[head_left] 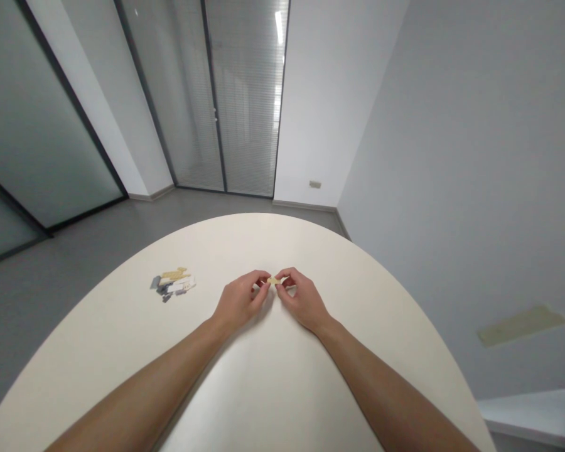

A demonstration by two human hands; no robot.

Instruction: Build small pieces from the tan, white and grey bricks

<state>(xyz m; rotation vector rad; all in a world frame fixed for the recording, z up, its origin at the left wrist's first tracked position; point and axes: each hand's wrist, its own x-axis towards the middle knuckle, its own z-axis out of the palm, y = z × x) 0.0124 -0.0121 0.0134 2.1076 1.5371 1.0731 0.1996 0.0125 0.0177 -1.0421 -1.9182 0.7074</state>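
Observation:
Between my two hands is a small pale yellow piece (274, 281), which looks like a toy building brick; its exact shape is too small to make out. My left hand (242, 296) pinches its left side between thumb and fingers. From the right, my right hand (304, 297) pinches the other side the same way. Both hands are close together over the middle of the white table. Off to the left lies a loose pile of building bricks (174, 287) in yellow, white and grey, apart from both hands.
The round white table (273, 389) curves away on both sides and at the back. Beyond it stand a glass door with blinds (245, 100) and a white wall (452, 157) on the right. A strip of tape (522, 325) is on that wall.

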